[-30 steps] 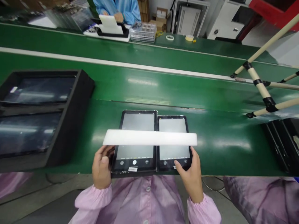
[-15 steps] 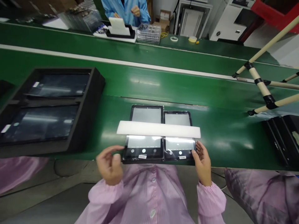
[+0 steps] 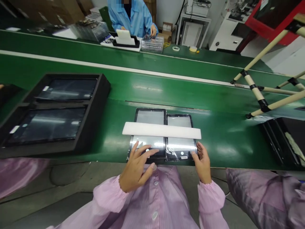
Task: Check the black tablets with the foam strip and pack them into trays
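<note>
I have the left hand [image 3: 139, 163] spread, palm down and holding nothing, its fingers fanned over the near part of the left tablet [image 3: 150, 117]; whether a fingertip touches the glass I cannot tell. My right hand [image 3: 202, 162] is half curled at the near right corner of the right tablet [image 3: 179, 144], thumb over the corner, fingers along its right side; I cannot tell whether they close on it.

Both tablets lie side by side at the near edge of the green worktop [image 3: 221, 127], with pale, lit screens. A white bar [image 3: 162, 130] rests across the two. By my judgement, the setting-out is done: pair placed, screens on, bar across. Handling them seems unfinished, since both hands are at the tablets; how much is left I cannot tell.

Farther left, a black tray [image 3: 95, 111] carries two dark panels [image 3: 53, 124], one near and one far. To the right lie a black stack [image 3: 276, 140] and a cream pipe frame [image 3: 257, 93]. On the far side, a co-worker in blue [image 3: 133, 20] reaches to some clear trays [image 3: 152, 46].
</note>
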The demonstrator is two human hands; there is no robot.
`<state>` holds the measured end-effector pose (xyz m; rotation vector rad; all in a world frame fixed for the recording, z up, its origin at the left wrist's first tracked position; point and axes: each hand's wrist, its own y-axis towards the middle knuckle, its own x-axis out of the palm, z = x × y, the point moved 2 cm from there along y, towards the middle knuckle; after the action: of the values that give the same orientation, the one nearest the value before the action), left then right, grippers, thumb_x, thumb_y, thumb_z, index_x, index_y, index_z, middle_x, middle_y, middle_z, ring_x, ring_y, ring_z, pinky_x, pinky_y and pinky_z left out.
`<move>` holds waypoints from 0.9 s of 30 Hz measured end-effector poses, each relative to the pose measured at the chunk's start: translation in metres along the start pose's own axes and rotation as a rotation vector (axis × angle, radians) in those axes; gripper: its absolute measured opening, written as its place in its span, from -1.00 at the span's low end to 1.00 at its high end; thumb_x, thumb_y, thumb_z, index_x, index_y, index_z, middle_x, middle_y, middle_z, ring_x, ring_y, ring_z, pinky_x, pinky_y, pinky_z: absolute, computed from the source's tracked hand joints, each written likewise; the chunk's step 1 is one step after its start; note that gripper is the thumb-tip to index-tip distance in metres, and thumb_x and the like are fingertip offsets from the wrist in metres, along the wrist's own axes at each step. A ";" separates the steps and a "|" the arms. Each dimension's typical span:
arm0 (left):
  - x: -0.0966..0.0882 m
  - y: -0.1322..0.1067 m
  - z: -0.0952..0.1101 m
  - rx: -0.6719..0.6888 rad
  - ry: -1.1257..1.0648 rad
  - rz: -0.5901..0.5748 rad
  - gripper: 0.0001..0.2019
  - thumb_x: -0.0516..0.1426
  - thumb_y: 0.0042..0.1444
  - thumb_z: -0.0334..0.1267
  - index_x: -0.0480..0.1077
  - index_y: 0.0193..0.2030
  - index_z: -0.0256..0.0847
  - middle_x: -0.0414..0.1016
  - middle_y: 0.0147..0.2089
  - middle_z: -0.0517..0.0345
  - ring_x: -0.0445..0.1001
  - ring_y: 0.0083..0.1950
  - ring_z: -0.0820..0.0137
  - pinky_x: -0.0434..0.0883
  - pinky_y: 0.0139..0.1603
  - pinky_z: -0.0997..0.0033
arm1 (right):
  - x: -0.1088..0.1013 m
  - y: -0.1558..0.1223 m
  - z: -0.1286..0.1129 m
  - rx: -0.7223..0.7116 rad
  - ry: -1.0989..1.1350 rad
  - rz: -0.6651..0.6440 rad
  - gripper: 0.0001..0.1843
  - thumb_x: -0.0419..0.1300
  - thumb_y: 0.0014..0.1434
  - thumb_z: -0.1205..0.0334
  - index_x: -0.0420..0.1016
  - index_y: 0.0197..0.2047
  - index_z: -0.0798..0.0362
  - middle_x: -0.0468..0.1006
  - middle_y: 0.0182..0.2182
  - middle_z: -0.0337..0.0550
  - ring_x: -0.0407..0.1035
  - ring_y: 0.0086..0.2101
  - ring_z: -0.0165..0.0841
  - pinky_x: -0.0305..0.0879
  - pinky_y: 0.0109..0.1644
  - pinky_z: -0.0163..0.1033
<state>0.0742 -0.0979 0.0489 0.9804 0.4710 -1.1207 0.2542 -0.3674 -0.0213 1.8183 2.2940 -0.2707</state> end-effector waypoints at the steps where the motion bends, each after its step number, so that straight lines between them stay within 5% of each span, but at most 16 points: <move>1: -0.004 -0.001 -0.003 -0.024 -0.022 0.063 -0.49 0.11 0.27 -0.37 0.25 0.36 -0.11 0.56 0.20 0.04 0.39 0.35 0.14 -0.07 0.61 -0.23 | 0.001 -0.001 0.000 -0.011 -0.008 -0.001 -0.23 0.37 0.22 -0.14 0.36 0.34 0.10 0.41 0.28 0.23 0.33 0.25 0.08 0.24 0.36 0.27; 6: -0.026 -0.001 -0.037 -0.330 -0.102 0.470 -0.53 0.15 0.30 -0.27 0.29 0.34 -0.14 0.43 0.30 -0.07 0.37 0.39 0.10 0.11 0.57 -0.18 | -0.004 0.005 0.001 -0.006 0.097 0.029 -0.30 0.38 0.23 -0.11 0.37 0.30 0.05 0.45 0.24 0.19 0.38 0.20 0.01 0.29 0.33 0.20; 9: -0.031 0.002 -0.065 -0.538 -0.250 0.590 -0.48 0.19 0.31 -0.15 0.28 0.37 -0.17 0.33 0.40 -0.14 0.31 0.45 0.09 0.22 0.53 -0.04 | -0.014 0.020 -0.004 -0.018 0.155 0.138 -0.40 0.33 0.25 -0.10 0.40 0.21 0.07 0.48 0.19 0.22 0.43 0.14 0.00 0.34 0.28 0.21; 13: -0.025 0.002 -0.089 -0.686 -0.467 0.609 -0.41 0.24 0.26 -0.02 0.29 0.37 -0.15 0.35 0.41 -0.15 0.37 0.41 0.08 0.28 0.49 -0.06 | -0.022 0.044 -0.037 -0.213 0.028 0.126 -0.45 0.30 0.27 -0.01 0.40 0.25 0.04 0.46 0.23 0.16 0.40 0.16 -0.01 0.34 0.26 0.19; 21: -0.005 -0.024 -0.081 -0.869 -0.776 0.540 -0.34 0.14 0.32 0.23 0.33 0.39 -0.13 0.37 0.42 -0.15 0.41 0.38 0.05 0.30 0.45 -0.10 | 0.019 0.078 -0.102 -0.622 -0.533 -0.539 -0.25 0.27 0.22 0.14 0.28 0.45 -0.01 0.33 0.37 0.03 0.17 0.36 0.00 0.05 0.47 0.21; 24: -0.001 -0.036 -0.076 -0.913 -0.811 0.520 -0.34 0.14 0.31 0.24 0.34 0.38 -0.12 0.39 0.41 -0.14 0.42 0.37 0.05 0.32 0.43 -0.09 | 0.020 0.082 -0.105 -0.639 -0.553 -0.575 -0.25 0.28 0.22 0.13 0.28 0.45 0.01 0.32 0.38 0.05 0.15 0.37 -0.01 -0.04 0.50 0.24; 27: 0.004 -0.047 -0.073 -0.956 -0.838 0.516 -0.33 0.15 0.30 0.24 0.33 0.38 -0.14 0.39 0.42 -0.17 0.44 0.35 0.05 0.31 0.44 -0.13 | -0.001 0.073 -0.093 -0.562 -0.465 -0.462 -0.28 0.24 0.31 0.10 0.22 0.47 -0.01 0.21 0.44 0.03 0.08 0.40 -0.08 -0.06 0.52 0.16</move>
<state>0.0434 -0.0428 -0.0113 -0.2366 0.0145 -0.6084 0.3210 -0.3268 0.0669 0.8479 2.1247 -0.0826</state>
